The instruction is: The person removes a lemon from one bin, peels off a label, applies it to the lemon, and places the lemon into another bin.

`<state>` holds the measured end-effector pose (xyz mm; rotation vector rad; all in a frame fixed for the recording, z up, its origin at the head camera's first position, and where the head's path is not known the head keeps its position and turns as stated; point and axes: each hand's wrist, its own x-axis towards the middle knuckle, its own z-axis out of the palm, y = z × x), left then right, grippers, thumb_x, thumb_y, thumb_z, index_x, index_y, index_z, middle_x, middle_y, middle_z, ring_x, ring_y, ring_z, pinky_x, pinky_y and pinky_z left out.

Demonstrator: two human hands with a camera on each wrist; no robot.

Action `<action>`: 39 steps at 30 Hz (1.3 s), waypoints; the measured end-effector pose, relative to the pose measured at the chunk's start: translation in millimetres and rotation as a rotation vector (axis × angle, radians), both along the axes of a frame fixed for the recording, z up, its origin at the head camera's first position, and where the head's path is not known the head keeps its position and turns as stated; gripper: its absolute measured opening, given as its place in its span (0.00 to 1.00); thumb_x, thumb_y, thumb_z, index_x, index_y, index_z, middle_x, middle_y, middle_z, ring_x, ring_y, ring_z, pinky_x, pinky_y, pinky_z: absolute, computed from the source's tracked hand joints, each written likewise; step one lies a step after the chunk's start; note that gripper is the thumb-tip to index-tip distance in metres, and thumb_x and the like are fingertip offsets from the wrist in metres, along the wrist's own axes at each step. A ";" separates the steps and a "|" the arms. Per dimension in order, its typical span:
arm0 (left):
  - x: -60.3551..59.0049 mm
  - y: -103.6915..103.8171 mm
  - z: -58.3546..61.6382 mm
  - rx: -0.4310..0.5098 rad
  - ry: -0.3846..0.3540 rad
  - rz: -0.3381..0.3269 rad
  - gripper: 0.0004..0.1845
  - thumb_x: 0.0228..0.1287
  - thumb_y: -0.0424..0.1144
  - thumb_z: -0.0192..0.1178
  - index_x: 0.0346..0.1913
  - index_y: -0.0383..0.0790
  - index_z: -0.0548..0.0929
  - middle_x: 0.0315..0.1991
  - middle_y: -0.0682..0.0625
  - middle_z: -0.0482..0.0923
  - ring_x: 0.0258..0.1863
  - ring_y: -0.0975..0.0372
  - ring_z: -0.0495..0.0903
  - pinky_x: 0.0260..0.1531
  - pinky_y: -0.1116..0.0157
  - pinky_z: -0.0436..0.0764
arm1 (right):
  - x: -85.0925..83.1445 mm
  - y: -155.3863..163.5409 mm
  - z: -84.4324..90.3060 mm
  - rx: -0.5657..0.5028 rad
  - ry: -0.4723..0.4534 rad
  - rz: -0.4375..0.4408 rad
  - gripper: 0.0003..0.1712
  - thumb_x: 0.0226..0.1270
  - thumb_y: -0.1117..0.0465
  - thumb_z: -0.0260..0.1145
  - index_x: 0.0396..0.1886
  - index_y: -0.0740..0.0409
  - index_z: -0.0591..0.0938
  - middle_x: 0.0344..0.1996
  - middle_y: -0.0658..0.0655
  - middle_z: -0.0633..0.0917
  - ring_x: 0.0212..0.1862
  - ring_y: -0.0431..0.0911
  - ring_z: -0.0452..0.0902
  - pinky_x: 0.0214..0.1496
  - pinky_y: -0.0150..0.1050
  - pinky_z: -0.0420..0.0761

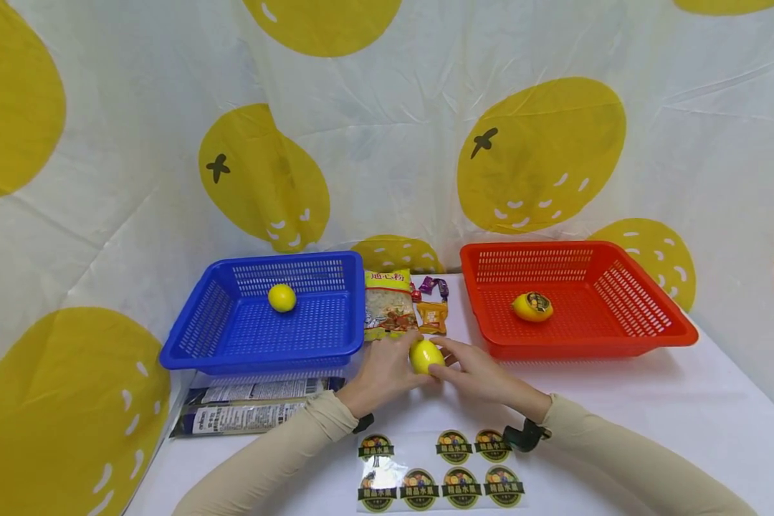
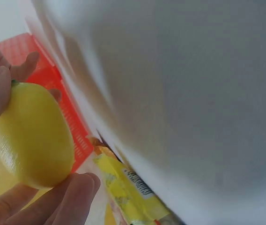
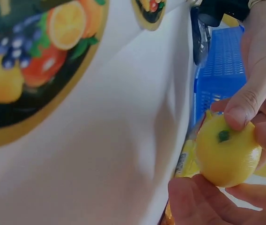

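A plain yellow lemon (image 1: 427, 355) is held between both hands above the white table. My left hand (image 1: 383, 369) grips it from the left, and my right hand (image 1: 477, 373) pinches it from the right. Close up in the left wrist view, the lemon (image 2: 34, 136) has fingertips at both ends. A green stem nub shows on the lemon (image 3: 227, 152) in the right wrist view; no sticker is visible on its shown sides. Below the hands lies a clear sheet of round dark fruit stickers (image 1: 461, 487).
A blue basket (image 1: 264, 362) at left holds one plain lemon (image 1: 282, 297). At right, a red basket (image 1: 574, 347) holds a stickered lemon (image 1: 532, 307). Between them lie a yellow food bag (image 1: 387, 301) and wrapped sweets (image 1: 433, 315). Long packets (image 1: 251, 416) lie before the blue basket.
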<state>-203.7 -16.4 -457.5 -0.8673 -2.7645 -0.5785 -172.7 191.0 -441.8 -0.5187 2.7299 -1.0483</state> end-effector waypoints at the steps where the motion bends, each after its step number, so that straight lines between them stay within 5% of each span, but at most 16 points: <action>1: 0.1 0.1 -0.9 0.001 -0.008 -0.001 0.37 0.45 0.71 0.75 0.52 0.49 0.81 0.22 0.57 0.77 0.16 0.70 0.69 0.16 0.75 0.66 | -0.7 0.3 -1.3 0.013 -0.005 0.001 0.35 0.74 0.48 0.65 0.75 0.56 0.71 0.58 0.58 0.85 0.51 0.47 0.83 0.51 0.44 0.84; 9: 0.9 -2.4 -7.0 0.018 -0.062 -0.020 0.40 0.45 0.64 0.78 0.59 0.47 0.81 0.30 0.54 0.87 0.21 0.70 0.72 0.24 0.75 0.71 | -2.6 3.3 -3.7 0.098 0.041 0.073 0.36 0.74 0.55 0.66 0.76 0.61 0.68 0.55 0.59 0.84 0.46 0.42 0.78 0.47 0.34 0.80; 15: -0.1 -4.7 -12.2 0.036 -0.114 -0.023 0.36 0.49 0.59 0.78 0.60 0.48 0.80 0.31 0.54 0.84 0.21 0.70 0.68 0.25 0.74 0.67 | -5.6 4.2 -5.7 0.119 0.030 0.095 0.36 0.73 0.59 0.67 0.76 0.59 0.68 0.50 0.56 0.83 0.43 0.42 0.72 0.44 0.33 0.75; 26: -1.1 -11.3 -10.3 0.087 -0.180 -0.034 0.30 0.56 0.54 0.76 0.60 0.50 0.80 0.40 0.51 0.89 0.26 0.66 0.78 0.25 0.72 0.73 | -9.1 6.9 -7.1 0.105 0.051 0.131 0.34 0.73 0.65 0.65 0.77 0.61 0.68 0.61 0.65 0.81 0.54 0.49 0.78 0.61 0.52 0.81; 39: -8.8 -16.8 -10.8 0.106 -0.200 -0.086 0.28 0.62 0.54 0.72 0.64 0.52 0.82 0.56 0.52 0.88 0.47 0.60 0.88 0.44 0.66 0.83 | -12.3 11.6 -14.3 0.043 0.075 0.137 0.29 0.74 0.68 0.62 0.73 0.60 0.72 0.63 0.64 0.81 0.54 0.52 0.82 0.58 0.50 0.84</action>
